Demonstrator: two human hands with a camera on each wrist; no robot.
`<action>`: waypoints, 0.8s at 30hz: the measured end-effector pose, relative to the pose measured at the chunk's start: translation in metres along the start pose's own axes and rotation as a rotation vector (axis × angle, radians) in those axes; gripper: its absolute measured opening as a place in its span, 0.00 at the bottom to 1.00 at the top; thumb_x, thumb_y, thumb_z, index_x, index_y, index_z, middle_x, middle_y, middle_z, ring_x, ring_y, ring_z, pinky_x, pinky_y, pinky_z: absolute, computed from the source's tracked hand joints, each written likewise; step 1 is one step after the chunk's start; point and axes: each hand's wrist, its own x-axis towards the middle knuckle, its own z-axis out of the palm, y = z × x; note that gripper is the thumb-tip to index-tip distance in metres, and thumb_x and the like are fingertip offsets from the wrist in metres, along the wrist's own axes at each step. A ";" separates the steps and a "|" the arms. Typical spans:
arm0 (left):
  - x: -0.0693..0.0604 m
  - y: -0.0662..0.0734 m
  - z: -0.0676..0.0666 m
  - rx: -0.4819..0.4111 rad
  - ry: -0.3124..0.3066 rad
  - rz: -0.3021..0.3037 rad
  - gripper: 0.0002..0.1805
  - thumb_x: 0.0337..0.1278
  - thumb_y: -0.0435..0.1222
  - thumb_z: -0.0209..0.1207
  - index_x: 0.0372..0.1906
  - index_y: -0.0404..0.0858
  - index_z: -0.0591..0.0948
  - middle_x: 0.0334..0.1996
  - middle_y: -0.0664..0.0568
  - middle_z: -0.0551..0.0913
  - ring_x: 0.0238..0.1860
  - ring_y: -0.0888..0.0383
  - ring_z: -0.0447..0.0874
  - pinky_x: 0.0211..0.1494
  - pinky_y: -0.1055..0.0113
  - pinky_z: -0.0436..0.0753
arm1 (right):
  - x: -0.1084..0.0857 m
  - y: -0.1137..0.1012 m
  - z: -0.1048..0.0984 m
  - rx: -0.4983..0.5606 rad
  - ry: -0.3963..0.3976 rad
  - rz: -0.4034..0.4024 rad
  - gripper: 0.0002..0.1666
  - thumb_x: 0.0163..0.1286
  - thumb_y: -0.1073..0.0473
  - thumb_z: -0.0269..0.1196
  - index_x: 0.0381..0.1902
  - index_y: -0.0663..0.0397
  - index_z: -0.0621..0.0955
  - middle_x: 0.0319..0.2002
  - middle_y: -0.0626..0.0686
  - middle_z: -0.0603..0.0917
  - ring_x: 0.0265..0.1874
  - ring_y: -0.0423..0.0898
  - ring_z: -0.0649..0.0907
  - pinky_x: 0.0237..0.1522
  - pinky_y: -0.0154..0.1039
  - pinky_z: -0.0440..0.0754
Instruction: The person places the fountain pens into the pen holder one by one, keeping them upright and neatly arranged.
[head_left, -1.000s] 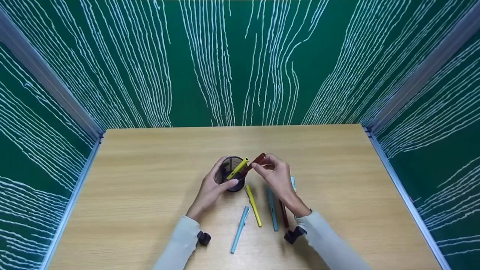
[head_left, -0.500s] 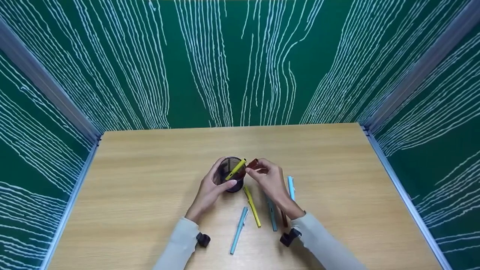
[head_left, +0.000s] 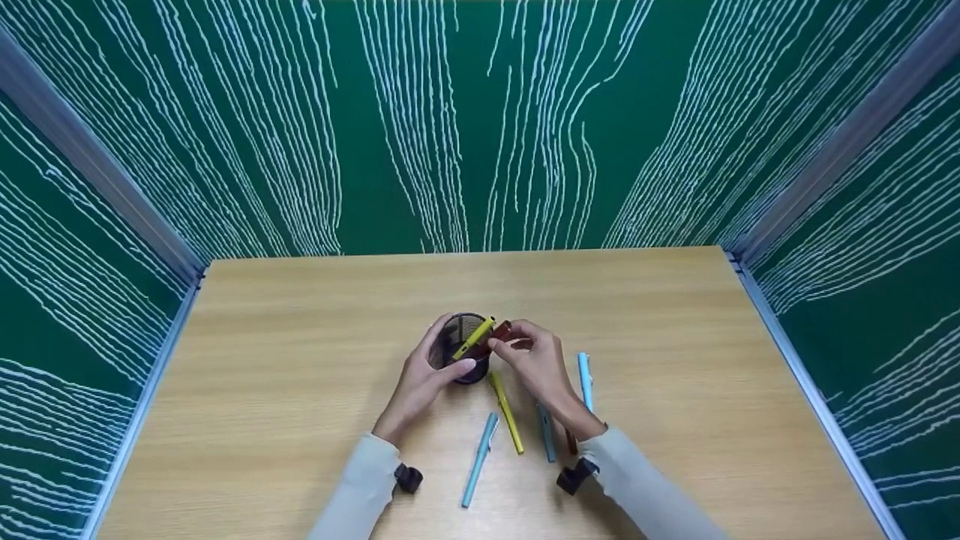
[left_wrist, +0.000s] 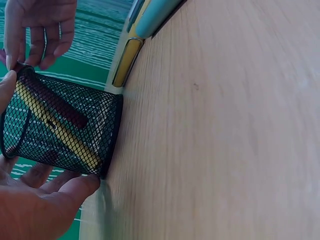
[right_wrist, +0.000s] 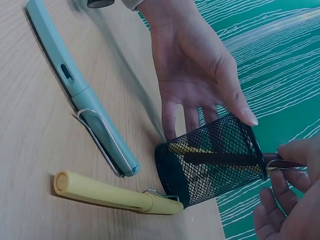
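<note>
My left hand (head_left: 420,379) grips a black mesh pen cup (left_wrist: 30,145), fingers on its far side and thumb at the near rim. The cup stands on the table. A yellow pen (head_left: 474,339) leans inside it, its end above the rim. With thumb and fingertips, my right hand (head_left: 544,367) pinches a dark red pen (head_left: 503,329) at the cup's right rim. Through the mesh, in the right wrist view, the lower part of this dark red pen (right_wrist: 220,159) shows inside the cup, its tip above the cup's bottom.
On the wooden table (head_left: 315,337) lie a yellow pen (head_left: 508,421), a light blue pen (head_left: 480,461), another blue pen (head_left: 547,435) and a second dark red pen (head_left: 572,442), partly under the right forearm. A further light blue pen (head_left: 585,375) lies right of that hand. Green walls (head_left: 480,150) surround the table.
My right hand has moved slightly left and down, lowering the dark red pen further into the cup. The left hand and the cup have stayed in place.
</note>
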 end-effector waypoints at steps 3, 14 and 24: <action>0.001 -0.001 0.001 -0.034 -0.014 0.018 0.50 0.67 0.33 0.75 0.88 0.42 0.62 0.81 0.39 0.70 0.83 0.45 0.66 0.87 0.50 0.62 | 0.001 0.000 0.001 0.022 0.015 -0.001 0.05 0.71 0.60 0.77 0.42 0.52 0.92 0.40 0.50 0.92 0.42 0.51 0.89 0.45 0.36 0.87; 0.003 -0.002 0.003 -0.061 -0.014 0.018 0.50 0.67 0.31 0.75 0.88 0.39 0.62 0.81 0.41 0.71 0.83 0.44 0.66 0.87 0.51 0.62 | 0.002 0.001 0.006 0.043 0.038 -0.012 0.05 0.69 0.62 0.78 0.42 0.55 0.92 0.40 0.51 0.92 0.43 0.51 0.89 0.50 0.40 0.86; 0.001 0.000 0.000 -0.044 -0.011 0.002 0.49 0.67 0.34 0.76 0.88 0.45 0.63 0.81 0.42 0.71 0.83 0.45 0.66 0.87 0.50 0.62 | 0.001 0.006 -0.013 0.025 0.100 -0.008 0.10 0.71 0.62 0.78 0.46 0.60 0.92 0.42 0.54 0.93 0.44 0.53 0.90 0.49 0.36 0.87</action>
